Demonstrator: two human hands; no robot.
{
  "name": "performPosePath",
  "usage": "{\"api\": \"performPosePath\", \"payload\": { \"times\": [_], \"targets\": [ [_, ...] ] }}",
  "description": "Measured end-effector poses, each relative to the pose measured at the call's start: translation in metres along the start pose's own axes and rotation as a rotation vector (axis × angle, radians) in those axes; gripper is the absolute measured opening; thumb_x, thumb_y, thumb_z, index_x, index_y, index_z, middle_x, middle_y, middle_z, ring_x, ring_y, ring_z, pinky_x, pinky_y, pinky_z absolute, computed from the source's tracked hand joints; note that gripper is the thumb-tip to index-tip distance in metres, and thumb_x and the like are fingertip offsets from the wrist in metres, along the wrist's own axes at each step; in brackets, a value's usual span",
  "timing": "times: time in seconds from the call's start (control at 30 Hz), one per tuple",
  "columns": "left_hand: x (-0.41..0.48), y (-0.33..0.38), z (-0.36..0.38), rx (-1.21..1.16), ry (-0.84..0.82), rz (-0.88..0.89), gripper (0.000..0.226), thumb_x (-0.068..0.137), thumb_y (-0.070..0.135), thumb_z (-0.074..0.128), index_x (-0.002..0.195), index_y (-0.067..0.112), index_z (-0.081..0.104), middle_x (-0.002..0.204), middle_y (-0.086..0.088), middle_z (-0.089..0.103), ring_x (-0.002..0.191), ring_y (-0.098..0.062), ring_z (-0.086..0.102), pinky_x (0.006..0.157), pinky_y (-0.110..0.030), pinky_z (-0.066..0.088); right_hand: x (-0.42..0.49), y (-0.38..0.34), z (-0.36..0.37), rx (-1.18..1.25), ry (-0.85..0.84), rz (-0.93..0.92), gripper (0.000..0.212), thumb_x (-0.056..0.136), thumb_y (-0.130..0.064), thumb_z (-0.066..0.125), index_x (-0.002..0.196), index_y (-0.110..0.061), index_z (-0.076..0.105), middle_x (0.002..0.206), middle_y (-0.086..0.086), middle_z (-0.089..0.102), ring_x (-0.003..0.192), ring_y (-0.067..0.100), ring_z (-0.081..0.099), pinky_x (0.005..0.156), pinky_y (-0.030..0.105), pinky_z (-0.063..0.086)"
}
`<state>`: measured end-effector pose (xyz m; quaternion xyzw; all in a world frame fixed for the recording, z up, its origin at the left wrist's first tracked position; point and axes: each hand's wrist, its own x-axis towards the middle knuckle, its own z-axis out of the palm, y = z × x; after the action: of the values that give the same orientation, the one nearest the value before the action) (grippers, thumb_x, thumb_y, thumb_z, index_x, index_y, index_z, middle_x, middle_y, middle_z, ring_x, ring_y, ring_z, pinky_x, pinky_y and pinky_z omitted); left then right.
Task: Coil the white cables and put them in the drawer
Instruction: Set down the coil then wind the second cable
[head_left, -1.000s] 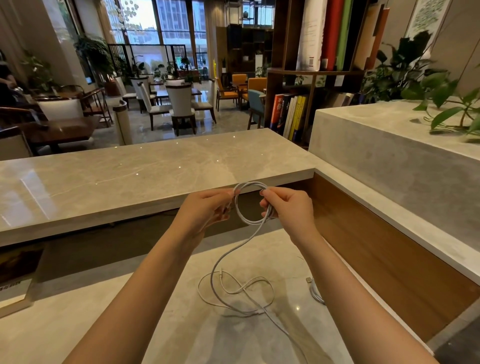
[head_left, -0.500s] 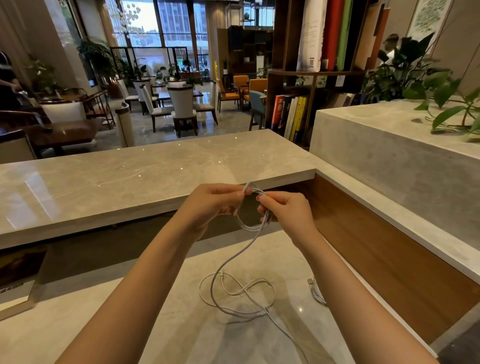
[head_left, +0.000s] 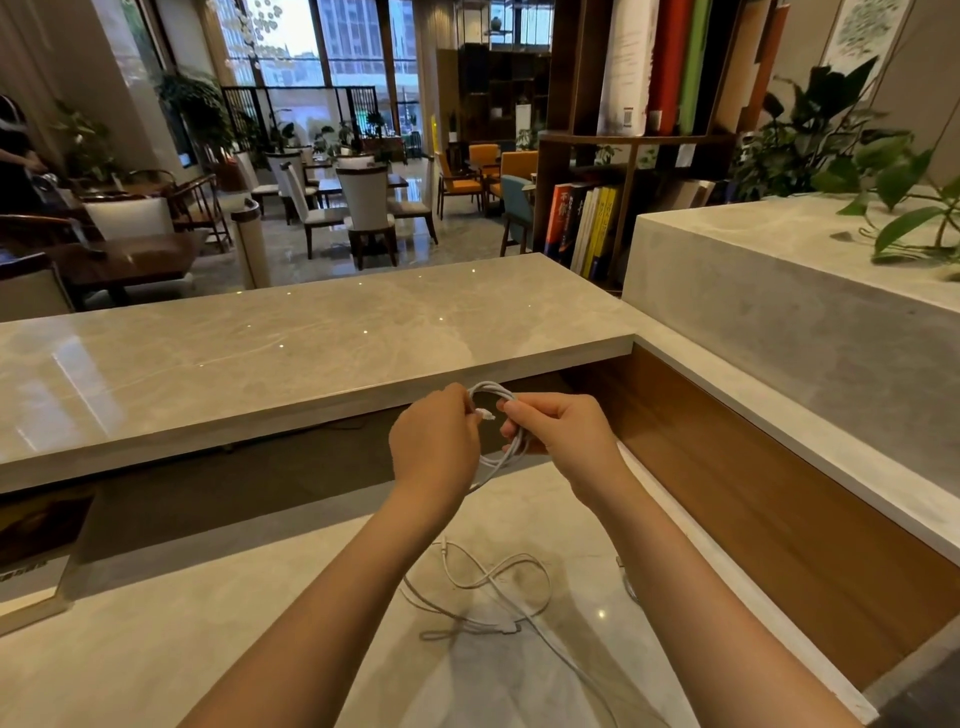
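Note:
A white cable (head_left: 498, 457) is wound into a small coil held in the air above the lower desk. My right hand (head_left: 558, 434) grips the coil's right side. My left hand (head_left: 436, 441) pinches the cable's plug end at the coil's top left. Another white cable (head_left: 493, 592) lies in loose loops on the lower marble desk (head_left: 182, 649) below my hands. A further bit of white cable (head_left: 626, 577) lies by the wooden side wall. No drawer is in view.
A raised marble counter (head_left: 260, 358) runs across in front of the hands. A wood-panelled wall (head_left: 779, 519) and a higher marble ledge (head_left: 779, 332) bound the right side. A dark framed object (head_left: 31, 540) sits at the far left.
The loose length that hung from the coil down to the desk has been wound up; only a short tail remains. My hands have come closer together around the coil.

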<state>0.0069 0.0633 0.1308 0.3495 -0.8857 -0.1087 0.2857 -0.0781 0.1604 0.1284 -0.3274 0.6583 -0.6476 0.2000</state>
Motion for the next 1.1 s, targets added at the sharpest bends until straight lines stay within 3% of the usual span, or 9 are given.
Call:
{"api": "performPosePath", "payload": {
  "times": [0.17,0.3,0.37,0.53,0.67,0.77,0.9,1.0,1.1],
  "targets": [
    [0.006,0.001,-0.003,0.321,-0.088,0.064,0.017,0.095,0.023,0.047,0.104,0.014,0.058,0.099,-0.005,0.064,0.087,-0.024,0.060,0.061,-0.030,0.035,-0.001,0.004,0.004,-0.069,0.025,-0.023,0.019,0.088,-0.016,0.061,0.076,-0.027,0.070,0.067,0.003,0.068,0.064,0.016,0.064,0.067,0.028,0.057],
    [0.015,-0.003,-0.007,0.388,-0.123,0.054,0.016,0.093,0.023,0.048,0.103,0.014,0.057,0.097,-0.005,0.062,0.086,-0.025,0.060,0.062,-0.030,0.037,-0.002,0.005,0.008,-0.104,-0.028,-0.036,0.021,0.088,-0.016,0.061,0.076,-0.032,0.069,0.066,-0.001,0.068,0.066,0.015,0.065,0.070,0.031,0.057],
    [0.022,-0.011,-0.007,0.248,-0.107,0.035,0.021,0.090,0.029,0.053,0.102,0.012,0.053,0.098,-0.007,0.058,0.086,-0.026,0.058,0.064,-0.033,0.043,-0.003,0.004,0.007,-0.081,-0.047,-0.030,0.019,0.088,-0.017,0.061,0.078,-0.030,0.071,0.066,0.000,0.068,0.065,0.014,0.065,0.069,0.031,0.057],
    [0.027,-0.029,-0.004,-0.667,-0.328,0.002,0.020,0.085,0.007,0.058,0.102,0.016,0.060,0.098,0.000,0.066,0.093,-0.015,0.063,0.083,-0.030,0.053,-0.004,-0.001,0.002,0.035,-0.093,0.027,0.013,0.089,-0.011,0.060,0.090,-0.012,0.073,0.066,0.004,0.066,0.057,0.009,0.064,0.056,0.018,0.053],
    [0.017,-0.037,-0.005,-0.819,-0.421,0.027,0.017,0.091,0.007,0.052,0.099,0.013,0.065,0.077,-0.004,0.067,0.071,-0.013,0.062,0.070,-0.024,0.052,-0.002,0.000,-0.003,0.135,-0.050,0.083,0.017,0.089,-0.010,0.060,0.095,0.001,0.070,0.068,0.009,0.064,0.053,0.009,0.062,0.054,0.019,0.053],
    [0.019,-0.046,-0.010,-0.862,-0.560,0.035,0.016,0.089,0.017,0.059,0.104,0.018,0.065,0.085,-0.003,0.066,0.077,-0.012,0.061,0.074,-0.022,0.051,0.000,0.003,-0.006,0.141,-0.001,0.099,0.017,0.089,-0.010,0.059,0.095,0.001,0.070,0.069,0.010,0.064,0.053,0.010,0.062,0.055,0.020,0.054],
    [0.020,-0.049,-0.015,-1.180,-0.736,-0.101,0.031,0.082,0.016,0.061,0.113,0.015,0.064,0.098,-0.006,0.067,0.089,-0.016,0.064,0.081,-0.028,0.054,0.003,0.001,-0.007,0.166,0.027,0.106,0.017,0.090,-0.010,0.059,0.096,0.001,0.069,0.070,0.010,0.063,0.057,0.015,0.061,0.059,0.023,0.057],
    [0.018,-0.046,-0.013,-1.220,-0.638,-0.222,0.035,0.087,0.013,0.058,0.122,0.015,0.058,0.116,-0.010,0.064,0.104,-0.020,0.064,0.088,-0.031,0.054,0.004,-0.004,-0.008,0.232,0.013,0.134,0.017,0.090,-0.011,0.057,0.099,-0.002,0.068,0.073,0.011,0.063,0.061,0.018,0.062,0.061,0.024,0.058],
    [0.001,-0.038,-0.011,-1.014,-0.219,-0.309,0.028,0.089,0.020,0.060,0.117,0.019,0.057,0.114,-0.003,0.062,0.101,-0.014,0.061,0.081,-0.024,0.052,0.005,-0.006,-0.007,0.289,0.057,0.143,0.017,0.091,-0.010,0.057,0.101,-0.002,0.068,0.075,0.011,0.064,0.065,0.019,0.062,0.062,0.025,0.059]
  ]
}}
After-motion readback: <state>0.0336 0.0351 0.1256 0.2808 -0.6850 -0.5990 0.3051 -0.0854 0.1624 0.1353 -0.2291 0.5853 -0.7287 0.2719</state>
